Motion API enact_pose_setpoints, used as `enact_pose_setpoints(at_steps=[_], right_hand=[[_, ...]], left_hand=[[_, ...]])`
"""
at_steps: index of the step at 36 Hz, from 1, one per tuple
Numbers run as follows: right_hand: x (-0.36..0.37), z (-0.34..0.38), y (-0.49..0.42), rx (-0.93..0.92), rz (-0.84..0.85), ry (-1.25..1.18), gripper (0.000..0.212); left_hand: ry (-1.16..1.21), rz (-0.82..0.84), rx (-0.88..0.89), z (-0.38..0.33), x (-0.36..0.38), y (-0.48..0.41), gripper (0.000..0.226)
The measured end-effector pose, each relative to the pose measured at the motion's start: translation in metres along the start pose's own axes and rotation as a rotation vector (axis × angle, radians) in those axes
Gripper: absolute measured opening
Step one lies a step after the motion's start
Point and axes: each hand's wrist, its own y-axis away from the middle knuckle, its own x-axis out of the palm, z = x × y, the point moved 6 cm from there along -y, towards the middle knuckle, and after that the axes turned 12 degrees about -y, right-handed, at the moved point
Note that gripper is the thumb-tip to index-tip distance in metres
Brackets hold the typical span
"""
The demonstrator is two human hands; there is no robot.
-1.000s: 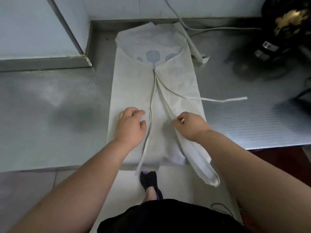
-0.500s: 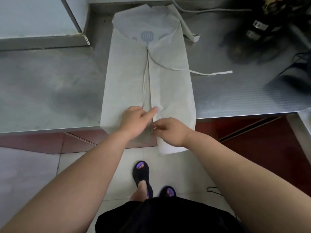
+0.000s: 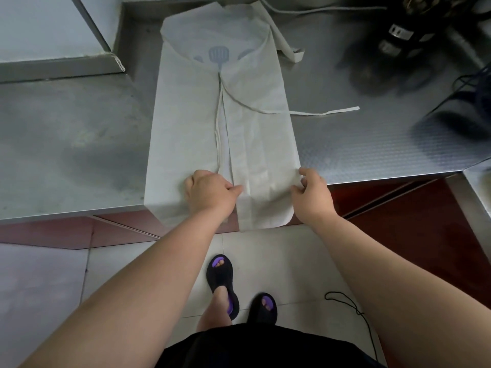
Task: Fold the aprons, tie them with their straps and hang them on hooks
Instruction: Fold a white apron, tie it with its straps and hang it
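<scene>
A white apron (image 3: 255, 123) with a blue spatula print lies lengthwise on the steel counter (image 3: 71, 144), both long sides folded in to the middle. Its lower end hangs over the counter's front edge. My left hand (image 3: 210, 192) rests on the left flap near the centre seam, fingers curled on the cloth and one thin strap (image 3: 218, 123). My right hand (image 3: 310, 189) pinches the right flap's outer edge at the counter's edge. Another strap (image 3: 324, 111) trails off to the right, and a wider strap (image 3: 287, 46) lies near the top.
Dark blurred appliances (image 3: 414, 46) and cables crowd the counter's back right. A raised steel ledge (image 3: 61, 62) borders the left rear. Below are white floor tiles, my sandalled feet (image 3: 223, 282) and a thin black cord (image 3: 350, 306).
My right hand has slid from the centre seam out to the right flap's outer edge. The left hand stays near the seam. The long hanging strip seen earlier is now folded under.
</scene>
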Motion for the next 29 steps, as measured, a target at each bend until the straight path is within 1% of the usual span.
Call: enact_pose_setpoints(at_steps=[3,5,8,9,13,14,16,18,19,21,23,25,26,29], right_hand=[[-0.001,-0.002,-0.004,0.031,-0.001,-0.031,0.045],[-0.002,-0.005,-0.003,0.045,-0.006,-0.072,0.045],[-0.002,-0.009,-0.001,0.037,-0.022,-0.145,0.05],[-0.001,-0.009,-0.001,0.031,-0.025,-0.156,0.052],[0.0,-0.007,-0.001,0.014,-0.04,-0.206,0.063],[0.0,-0.006,0.0,0.003,-0.042,-0.214,0.062],[0.0,-0.006,0.003,-0.021,-0.045,-0.192,0.053],[-0.001,-0.011,0.006,-0.018,-0.069,-0.159,0.04],[-0.001,-0.016,0.007,-0.003,-0.087,-0.148,0.035],[0.001,-0.024,0.008,0.052,-0.107,-0.139,0.035],[0.004,-0.032,0.008,0.139,-0.08,-0.127,0.046],[0.008,-0.037,0.006,0.206,-0.015,-0.141,0.061],[0.012,-0.037,0.004,0.212,0.044,-0.139,0.059],[0.016,-0.033,0.003,0.176,0.213,-0.119,0.04]], left_hand=[[0.038,0.036,-0.025,0.002,0.006,-0.004,0.03],[0.132,0.032,-0.054,0.002,0.005,-0.005,0.032],[0.281,0.031,-0.066,0.004,-0.005,-0.002,0.02],[0.286,0.038,-0.048,0.006,-0.008,0.0,0.017],[0.037,-0.052,0.063,0.01,-0.014,0.0,0.016],[-0.014,-0.077,0.084,0.009,-0.014,0.0,0.012],[-0.099,-0.118,0.092,0.007,-0.016,-0.002,0.006],[-0.172,-0.148,0.088,0.001,-0.02,-0.002,0.032],[-0.219,-0.166,0.125,-0.005,-0.022,-0.001,0.045],[-0.283,-0.177,0.3,-0.028,-0.026,0.001,0.06],[-0.259,-0.147,0.523,-0.057,-0.025,-0.001,0.058],[-0.234,-0.088,0.692,-0.085,-0.021,-0.003,0.049],[-0.227,-0.046,0.754,-0.098,-0.018,-0.004,0.046],[-0.282,0.09,0.865,-0.125,0.0,-0.007,0.04]])
